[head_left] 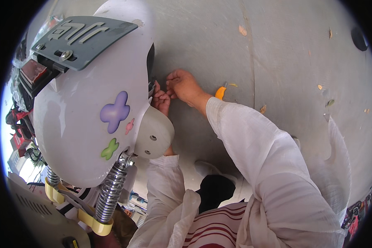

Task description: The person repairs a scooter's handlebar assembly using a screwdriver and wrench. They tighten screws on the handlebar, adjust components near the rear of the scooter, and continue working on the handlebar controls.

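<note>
A white scooter body (pixel 78 124) with purple, green and pink flower decorations fills the left side. My left hand (pixel 161 101) reaches up behind its beige side piece (pixel 155 132), which hides the wrist. Its fingers are curled against a small dark part (pixel 151 87) at the body's edge; what they grip is hidden. Just right of it, my right hand (pixel 183 87) has its fingers bent in a pinch, and I cannot make out anything between them. On the floor by my right wrist lies an orange-handled tool (pixel 220 92) with a short metal shaft, partly covered by my sleeve.
A grey plate (pixel 84 39) is bolted on top of the scooter body. Below hang chrome coil springs (pixel 110 194) in cream mounts. Dry leaves (pixel 242 30) are scattered over the concrete floor (pixel 285 62). My shoe (pixel 215 169) rests near the scooter. Assorted goods crowd the far left.
</note>
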### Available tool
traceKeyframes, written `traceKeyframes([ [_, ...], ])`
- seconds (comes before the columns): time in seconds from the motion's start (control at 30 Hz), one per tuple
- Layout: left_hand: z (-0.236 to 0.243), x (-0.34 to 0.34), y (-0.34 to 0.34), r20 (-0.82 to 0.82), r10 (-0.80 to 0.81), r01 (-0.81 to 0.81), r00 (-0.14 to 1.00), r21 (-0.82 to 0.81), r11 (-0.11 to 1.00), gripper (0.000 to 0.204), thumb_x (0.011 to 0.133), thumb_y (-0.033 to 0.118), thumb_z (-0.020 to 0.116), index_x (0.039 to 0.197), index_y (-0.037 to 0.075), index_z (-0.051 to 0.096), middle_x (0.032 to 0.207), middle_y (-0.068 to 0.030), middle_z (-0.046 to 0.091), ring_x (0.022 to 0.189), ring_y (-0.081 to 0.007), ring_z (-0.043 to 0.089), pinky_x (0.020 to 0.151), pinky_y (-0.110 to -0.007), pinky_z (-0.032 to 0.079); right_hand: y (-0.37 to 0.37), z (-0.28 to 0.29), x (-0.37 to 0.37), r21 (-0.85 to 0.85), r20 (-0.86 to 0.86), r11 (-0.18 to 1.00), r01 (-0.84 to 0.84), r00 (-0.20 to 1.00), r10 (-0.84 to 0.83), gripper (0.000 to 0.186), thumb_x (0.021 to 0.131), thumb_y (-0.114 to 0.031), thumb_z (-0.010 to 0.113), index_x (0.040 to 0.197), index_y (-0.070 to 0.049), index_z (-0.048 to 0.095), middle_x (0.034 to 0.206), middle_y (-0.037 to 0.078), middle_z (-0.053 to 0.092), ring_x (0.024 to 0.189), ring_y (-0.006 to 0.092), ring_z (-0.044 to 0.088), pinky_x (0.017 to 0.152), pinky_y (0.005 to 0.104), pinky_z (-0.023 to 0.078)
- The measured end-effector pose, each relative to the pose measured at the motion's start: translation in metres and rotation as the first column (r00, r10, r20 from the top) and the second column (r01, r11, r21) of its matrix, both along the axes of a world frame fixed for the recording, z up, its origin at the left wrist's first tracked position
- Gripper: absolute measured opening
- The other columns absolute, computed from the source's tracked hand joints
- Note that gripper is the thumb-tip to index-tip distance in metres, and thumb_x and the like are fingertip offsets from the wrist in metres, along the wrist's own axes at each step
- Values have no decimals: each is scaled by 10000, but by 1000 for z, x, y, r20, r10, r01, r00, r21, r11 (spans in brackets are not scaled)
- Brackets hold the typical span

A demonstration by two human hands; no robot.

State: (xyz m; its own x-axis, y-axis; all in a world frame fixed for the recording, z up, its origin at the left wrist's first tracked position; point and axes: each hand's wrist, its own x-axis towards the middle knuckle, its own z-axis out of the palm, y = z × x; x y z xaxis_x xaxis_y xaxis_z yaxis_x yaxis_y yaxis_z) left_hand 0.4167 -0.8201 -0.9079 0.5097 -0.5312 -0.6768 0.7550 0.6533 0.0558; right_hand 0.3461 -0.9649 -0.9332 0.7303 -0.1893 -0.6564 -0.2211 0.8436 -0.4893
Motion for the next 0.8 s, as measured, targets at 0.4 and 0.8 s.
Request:
traceKeyframes([
  [0.4, -20, 1, 0, 18, 3, -1, 1000, -69, 998, 454, 872, 164, 494, 1263, -58, 423, 1215, -203, 490, 895, -230, 452, 799, -329, 364, 8, -17, -17, -217, -61, 974, -69, 996, 57, 456, 913, -380, 645, 1030, 56, 578, 775, 124, 676, 679, 178, 679, 581, 287, 545],
  [0.8, -4, -6, -7, 83, -37, 41, 996, -40, 998, 501, 894, 152, 501, 1305, -101, 369, 1325, -248, 447, 873, -224, 453, 799, -327, 378, 8, 2, -13, -228, -147, 963, -144, 983, 112, 413, 940, -368, 563, 1080, 17, 618, 776, 102, 690, 680, 184, 670, 563, 326, 531],
])
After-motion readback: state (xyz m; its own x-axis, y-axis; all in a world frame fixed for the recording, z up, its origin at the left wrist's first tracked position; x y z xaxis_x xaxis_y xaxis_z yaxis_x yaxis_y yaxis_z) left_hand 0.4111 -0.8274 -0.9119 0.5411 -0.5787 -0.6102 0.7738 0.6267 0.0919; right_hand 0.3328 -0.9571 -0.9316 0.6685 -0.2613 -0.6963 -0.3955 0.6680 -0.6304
